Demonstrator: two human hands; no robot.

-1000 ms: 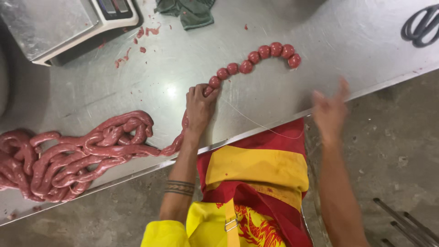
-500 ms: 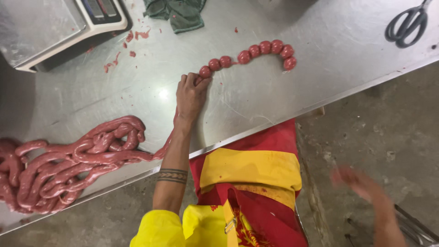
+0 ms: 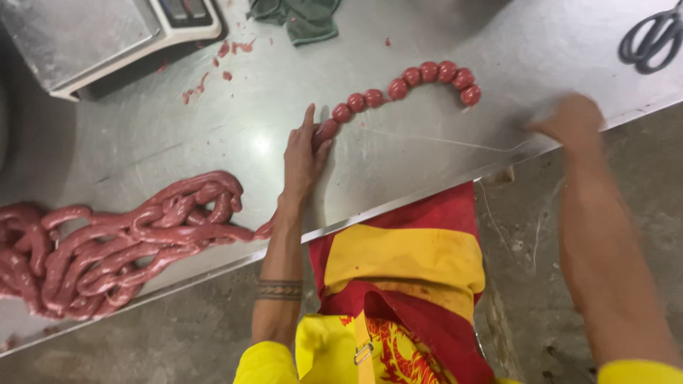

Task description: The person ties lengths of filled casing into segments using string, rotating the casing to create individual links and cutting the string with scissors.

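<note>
Head view looks down on a steel table (image 3: 398,163) where the left hand (image 3: 302,160) lies flat, fingers stretched out, its fingertips pressing the near end of a curved string of small round red sausage links (image 3: 420,78). The hand does not close around the links; it pins them against the metal. The string arcs away to the right, ending near the table's far side. A thin thread (image 3: 441,140) runs across the table from the links toward the right hand (image 3: 573,121), which is blurred at the table edge; whether it pinches the thread I cannot tell. A heap of long untied sausage coils (image 3: 121,242) sits at the left, just beside the left wrist. A scale (image 3: 99,39), a green cloth (image 3: 302,18) and dark scissors (image 3: 651,39) lie along the far side
</note>
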